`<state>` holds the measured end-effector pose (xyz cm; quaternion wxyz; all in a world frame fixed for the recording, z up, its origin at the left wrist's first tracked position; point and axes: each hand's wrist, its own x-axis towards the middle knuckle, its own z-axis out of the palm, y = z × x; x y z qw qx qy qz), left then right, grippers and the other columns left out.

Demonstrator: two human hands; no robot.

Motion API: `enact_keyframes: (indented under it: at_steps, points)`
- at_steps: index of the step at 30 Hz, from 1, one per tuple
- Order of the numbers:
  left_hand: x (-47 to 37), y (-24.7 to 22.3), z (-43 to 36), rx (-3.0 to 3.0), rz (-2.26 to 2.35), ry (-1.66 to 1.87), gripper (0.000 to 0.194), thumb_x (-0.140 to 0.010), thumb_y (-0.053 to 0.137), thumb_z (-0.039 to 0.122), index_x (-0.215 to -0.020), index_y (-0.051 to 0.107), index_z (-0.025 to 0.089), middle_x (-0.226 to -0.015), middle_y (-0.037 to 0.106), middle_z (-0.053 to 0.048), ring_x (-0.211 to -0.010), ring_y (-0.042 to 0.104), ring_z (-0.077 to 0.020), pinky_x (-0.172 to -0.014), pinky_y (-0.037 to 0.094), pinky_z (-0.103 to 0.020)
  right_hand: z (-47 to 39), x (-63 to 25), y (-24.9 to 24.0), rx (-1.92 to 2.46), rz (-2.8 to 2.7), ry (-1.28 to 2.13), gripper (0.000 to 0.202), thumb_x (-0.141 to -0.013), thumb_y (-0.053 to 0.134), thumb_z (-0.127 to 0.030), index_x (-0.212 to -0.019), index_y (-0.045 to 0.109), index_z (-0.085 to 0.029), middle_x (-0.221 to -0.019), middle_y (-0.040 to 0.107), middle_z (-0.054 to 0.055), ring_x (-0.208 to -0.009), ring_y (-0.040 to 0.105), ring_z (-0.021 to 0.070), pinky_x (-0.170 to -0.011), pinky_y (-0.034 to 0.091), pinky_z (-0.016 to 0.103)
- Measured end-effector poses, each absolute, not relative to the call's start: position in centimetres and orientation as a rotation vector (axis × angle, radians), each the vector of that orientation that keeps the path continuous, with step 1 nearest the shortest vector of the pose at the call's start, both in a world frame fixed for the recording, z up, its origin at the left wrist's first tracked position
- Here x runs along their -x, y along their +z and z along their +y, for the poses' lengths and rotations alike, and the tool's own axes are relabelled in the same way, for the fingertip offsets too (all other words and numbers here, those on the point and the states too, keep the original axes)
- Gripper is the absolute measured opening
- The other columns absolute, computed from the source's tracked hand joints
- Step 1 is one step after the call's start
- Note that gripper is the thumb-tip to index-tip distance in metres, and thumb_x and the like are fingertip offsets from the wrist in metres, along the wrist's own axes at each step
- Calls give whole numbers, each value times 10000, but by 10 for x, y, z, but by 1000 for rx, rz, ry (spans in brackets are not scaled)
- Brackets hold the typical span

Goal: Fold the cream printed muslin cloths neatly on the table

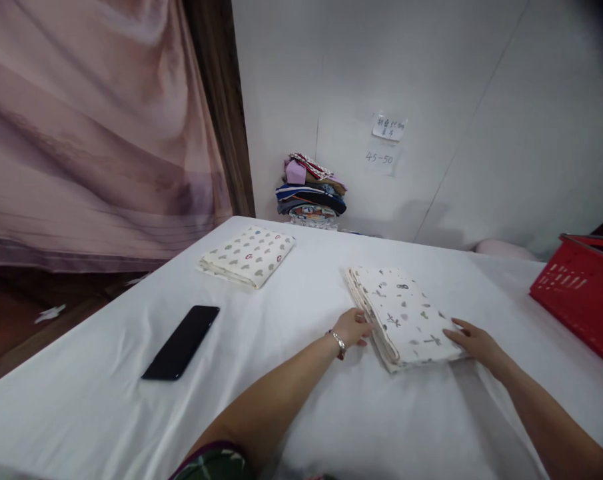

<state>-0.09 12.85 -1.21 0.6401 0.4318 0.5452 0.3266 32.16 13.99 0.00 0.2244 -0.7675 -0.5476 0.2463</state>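
A folded white cloth point(406, 313) printed with small grey and brown figures lies before me on the white-covered table. Its layered edge faces left. My left hand point(352, 327), wearing a silver bracelet point(339, 343), is at that edge with fingers bent and a little apart, the fingertips against the layers. At the right corner, my right hand point(474, 340) pinches the cloth, with the thumb on its top; the fingers' undersides are hidden. A second folded cloth point(251, 255), with grey hearts and a few red and blue marks, rests apart at the far left.
On the left of the table lies a black phone point(182, 343). A red plastic basket point(581, 293) stands at the right edge. Beyond the far edge is a stack of folded fabrics point(311, 190) against the wall, below a handwritten paper sign point(388, 128). A pink curtain point(91, 133) hangs left.
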Motion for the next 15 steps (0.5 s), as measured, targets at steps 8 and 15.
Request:
enact_keyframes:
  at_steps: [8,15]
  points:
    - [7,-13,125,-1064,1213,718,256,-716,649,215,-943,559,137,-822,607,-31,-617,582,-87,-508,504,-188,105,-272,12,1659,-1874,324,404,-806,458,-474,-1087,592,-217,-1168,574,76,-1034,548,245,-750,511,332]
    - [8,-5,114,-1321,1218,494,121,-708,623,242,-727,562,138,-652,584,3,-582,585,-91,-479,461,-164,71,-233,11,1264,-2292,264,370,-834,514,-392,-1177,548,-258,-1237,521,77,-1133,482,242,-857,499,388]
